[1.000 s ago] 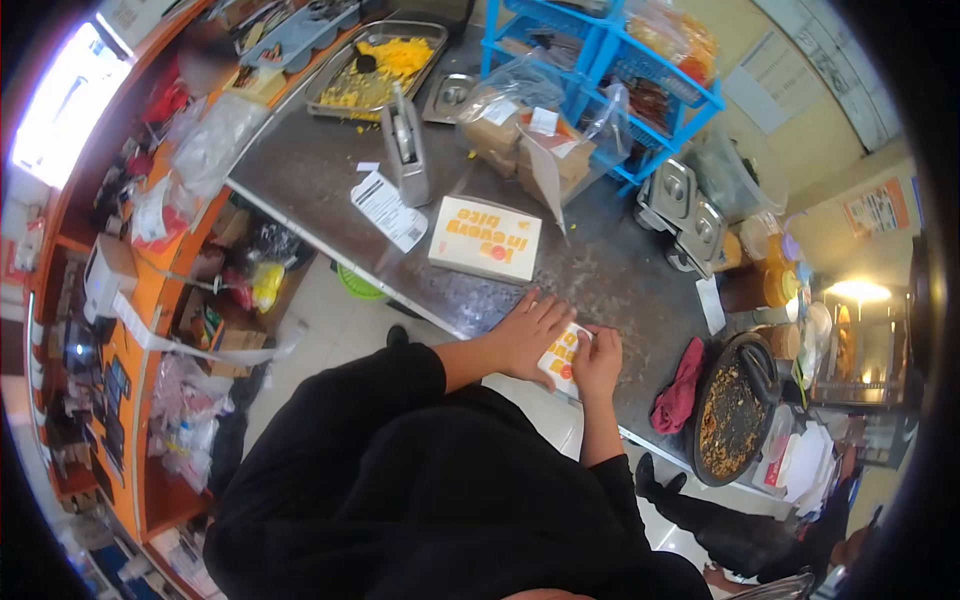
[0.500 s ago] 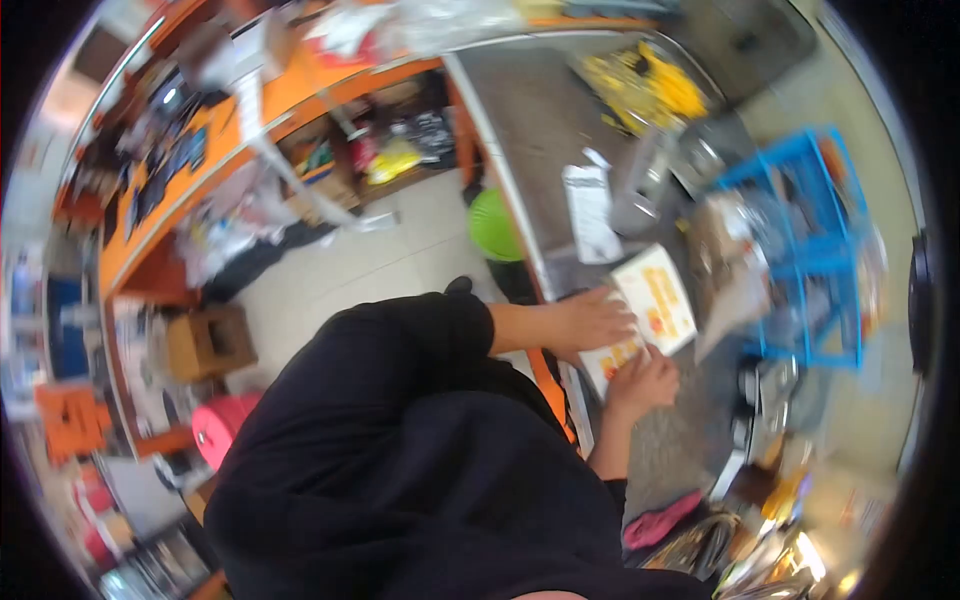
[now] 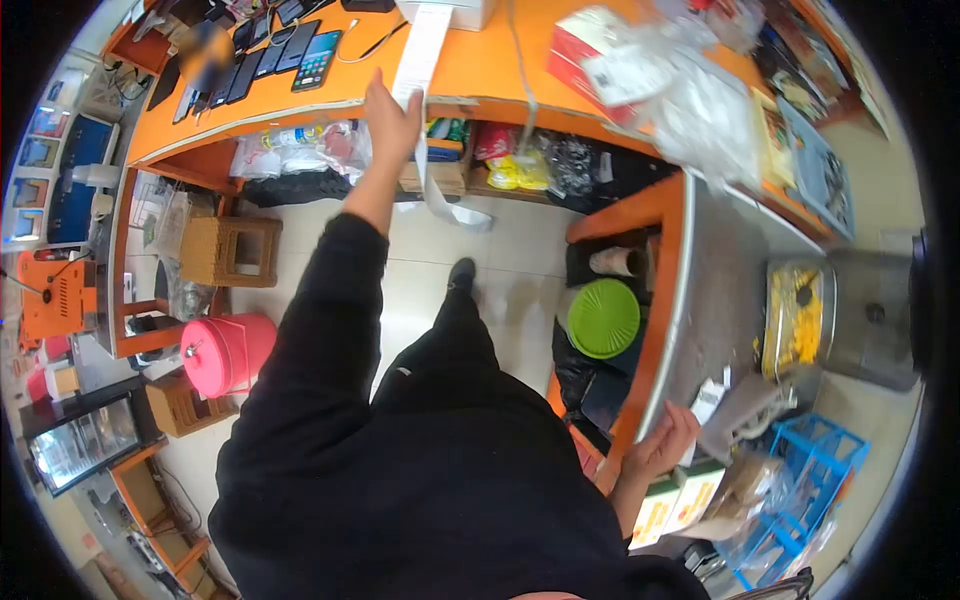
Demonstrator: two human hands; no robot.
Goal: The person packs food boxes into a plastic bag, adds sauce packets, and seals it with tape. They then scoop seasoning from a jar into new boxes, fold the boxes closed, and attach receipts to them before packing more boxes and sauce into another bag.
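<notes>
My left hand (image 3: 393, 122) reaches to the front edge of the orange desk, at a long white paper strip (image 3: 424, 45). Its thumb and fingers are apart, on either side of the strip; whether they touch it is hard to tell. The strip comes out of a white printer (image 3: 468, 10) and trails down past the desk toward the floor. My right hand (image 3: 662, 442) is over the edge of the grey counter with its fingers loosely extended, holding nothing visible. Close below it lie white boxes with orange print (image 3: 690, 500). A white printed label sheet (image 3: 708, 400) is just beyond its fingertips.
Several phones (image 3: 318, 60) lie on the desk, left of the printer. Plastic bags (image 3: 690, 110) cover its right part. A tray of yellow items (image 3: 797, 320) and a blue basket (image 3: 815, 470) stand along the counter. A green lid (image 3: 603, 318) shows underneath.
My left hand has left the printed box and moved to the paper strip at the desk. My right hand has come off the box. The view has turned toward the desk.
</notes>
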